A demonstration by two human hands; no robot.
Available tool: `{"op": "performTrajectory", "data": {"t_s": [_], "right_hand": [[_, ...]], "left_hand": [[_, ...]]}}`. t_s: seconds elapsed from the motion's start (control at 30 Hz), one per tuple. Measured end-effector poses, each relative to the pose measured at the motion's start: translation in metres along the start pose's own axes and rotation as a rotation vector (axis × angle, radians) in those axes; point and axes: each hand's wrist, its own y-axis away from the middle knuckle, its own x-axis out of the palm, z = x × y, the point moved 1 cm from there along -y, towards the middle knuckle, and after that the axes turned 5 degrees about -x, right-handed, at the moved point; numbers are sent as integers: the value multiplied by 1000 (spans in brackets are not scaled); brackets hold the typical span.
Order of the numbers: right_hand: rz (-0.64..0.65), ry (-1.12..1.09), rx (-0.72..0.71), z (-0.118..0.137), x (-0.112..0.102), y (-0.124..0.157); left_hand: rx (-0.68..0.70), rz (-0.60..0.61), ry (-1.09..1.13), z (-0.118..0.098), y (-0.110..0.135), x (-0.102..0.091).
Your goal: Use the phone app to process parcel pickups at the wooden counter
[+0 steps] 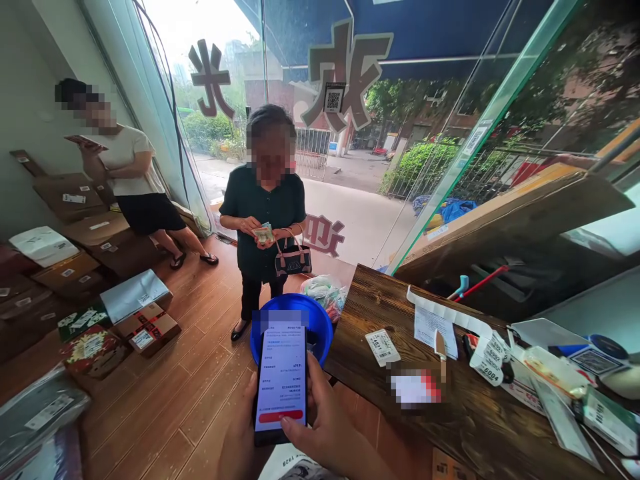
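A black smartphone (281,383) with a lit white screen and a red button at its foot is held upright low in the middle of the head view. My left hand (241,433) wraps its left edge from below. My right hand (327,427) grips its right side, thumb lying on the lower screen near the red button. Behind the phone a blue plastic bin (320,320) stands on the wooden floor.
A person in black (265,220) faces me, holding banknotes and a handbag. Another person in white (125,173) stands at left with a phone. Parcels (145,327) cover the floor at left. A wooden counter (450,413) at right carries labels, paper slips and a small knife.
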Motion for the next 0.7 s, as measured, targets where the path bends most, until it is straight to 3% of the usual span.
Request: {"op": "performTrajectory", "data": {"t_s": [0.7], "right_hand": [[20, -29, -31, 0, -1, -1]], "left_hand": [[-11, -17, -10, -5, 0, 3]]}}
